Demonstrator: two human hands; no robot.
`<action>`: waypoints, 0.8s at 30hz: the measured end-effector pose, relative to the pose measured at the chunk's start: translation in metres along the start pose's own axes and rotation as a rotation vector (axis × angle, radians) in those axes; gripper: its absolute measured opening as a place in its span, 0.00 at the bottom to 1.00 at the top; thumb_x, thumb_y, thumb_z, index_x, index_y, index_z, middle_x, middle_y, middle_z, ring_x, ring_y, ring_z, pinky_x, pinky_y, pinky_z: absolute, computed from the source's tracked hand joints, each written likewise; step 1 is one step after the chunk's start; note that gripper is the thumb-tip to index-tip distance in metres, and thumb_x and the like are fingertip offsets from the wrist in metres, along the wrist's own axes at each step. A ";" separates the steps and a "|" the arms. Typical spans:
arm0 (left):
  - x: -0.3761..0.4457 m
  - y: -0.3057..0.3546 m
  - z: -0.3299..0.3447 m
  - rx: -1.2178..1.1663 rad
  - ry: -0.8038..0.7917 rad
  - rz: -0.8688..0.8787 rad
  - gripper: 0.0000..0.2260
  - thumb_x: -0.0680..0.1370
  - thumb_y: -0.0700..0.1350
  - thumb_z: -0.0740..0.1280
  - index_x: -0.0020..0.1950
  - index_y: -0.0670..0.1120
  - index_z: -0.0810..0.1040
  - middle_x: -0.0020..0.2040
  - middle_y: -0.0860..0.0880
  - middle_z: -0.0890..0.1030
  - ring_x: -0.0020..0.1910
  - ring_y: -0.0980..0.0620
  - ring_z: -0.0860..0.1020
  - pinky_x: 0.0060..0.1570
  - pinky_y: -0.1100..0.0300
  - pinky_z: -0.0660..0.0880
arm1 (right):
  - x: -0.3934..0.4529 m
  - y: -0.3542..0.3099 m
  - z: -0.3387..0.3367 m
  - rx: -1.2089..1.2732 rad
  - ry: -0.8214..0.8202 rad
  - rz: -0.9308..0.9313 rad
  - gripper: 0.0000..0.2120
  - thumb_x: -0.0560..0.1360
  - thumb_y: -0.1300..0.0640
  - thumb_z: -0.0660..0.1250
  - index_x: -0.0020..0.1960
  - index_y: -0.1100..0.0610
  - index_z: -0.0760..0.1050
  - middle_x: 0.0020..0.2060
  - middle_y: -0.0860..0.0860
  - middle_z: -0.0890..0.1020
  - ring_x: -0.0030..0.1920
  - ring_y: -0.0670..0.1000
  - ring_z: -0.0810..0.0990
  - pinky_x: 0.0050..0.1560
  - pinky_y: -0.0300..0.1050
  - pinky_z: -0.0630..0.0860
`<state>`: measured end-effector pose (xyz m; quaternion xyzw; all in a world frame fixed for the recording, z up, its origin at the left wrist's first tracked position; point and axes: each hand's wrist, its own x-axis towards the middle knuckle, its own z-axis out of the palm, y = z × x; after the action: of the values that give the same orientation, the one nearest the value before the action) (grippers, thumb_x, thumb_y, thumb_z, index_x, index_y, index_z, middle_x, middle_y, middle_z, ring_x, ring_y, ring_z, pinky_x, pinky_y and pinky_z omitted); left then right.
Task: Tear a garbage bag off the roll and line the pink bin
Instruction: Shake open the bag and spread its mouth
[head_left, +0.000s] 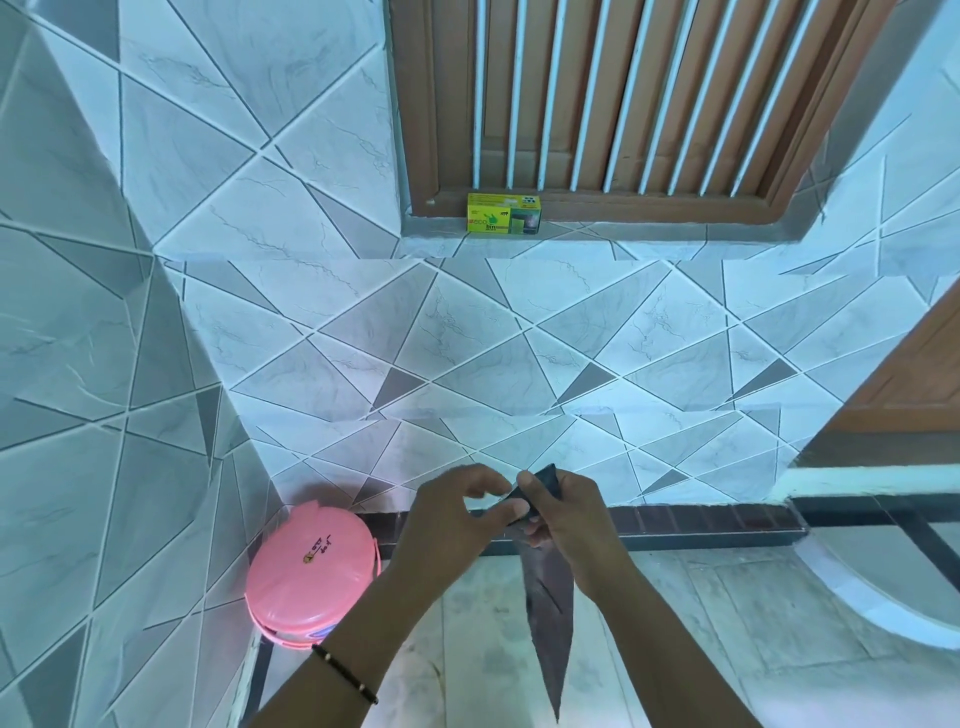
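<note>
A black garbage bag hangs folded in a long narrow strip from my hands, its tip pointing at the floor. My right hand grips the bag's top end, which sticks up above the fingers. My left hand pinches the same top edge from the left with thumb and fingers. The pink bin stands on the floor in the corner at lower left, its lid closed. A yellow-green bin-bag box sits on the window sill above.
Tiled walls close in on the left and ahead. A barred wooden window is up high, a wooden door is at the right. A dark skirting strip runs along the wall base. The marbled floor spreads below.
</note>
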<state>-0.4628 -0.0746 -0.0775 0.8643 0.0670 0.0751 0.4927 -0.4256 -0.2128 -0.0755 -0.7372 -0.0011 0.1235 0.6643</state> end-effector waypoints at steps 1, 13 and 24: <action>0.001 0.001 0.001 0.040 -0.026 0.026 0.04 0.71 0.50 0.73 0.42 0.51 0.81 0.42 0.57 0.83 0.44 0.61 0.79 0.42 0.66 0.71 | 0.001 0.000 0.001 -0.009 -0.014 0.009 0.15 0.75 0.53 0.67 0.38 0.64 0.76 0.23 0.53 0.76 0.23 0.49 0.74 0.28 0.40 0.74; 0.019 -0.009 0.005 0.039 0.184 -0.002 0.06 0.75 0.44 0.68 0.38 0.47 0.78 0.35 0.51 0.83 0.33 0.54 0.78 0.35 0.64 0.69 | 0.012 0.001 -0.016 0.009 -0.199 0.025 0.05 0.73 0.63 0.68 0.46 0.66 0.78 0.31 0.58 0.79 0.28 0.50 0.79 0.32 0.42 0.78; 0.025 -0.043 -0.011 0.335 0.121 -0.214 0.11 0.71 0.45 0.64 0.52 0.49 0.69 0.34 0.48 0.81 0.36 0.46 0.79 0.40 0.55 0.77 | 0.019 0.003 -0.030 0.146 0.113 0.010 0.05 0.75 0.64 0.65 0.49 0.66 0.76 0.41 0.61 0.83 0.36 0.53 0.83 0.35 0.41 0.81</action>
<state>-0.4424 -0.0383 -0.1075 0.9161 0.1995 0.0620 0.3422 -0.4021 -0.2395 -0.0792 -0.6925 0.0493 0.0849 0.7148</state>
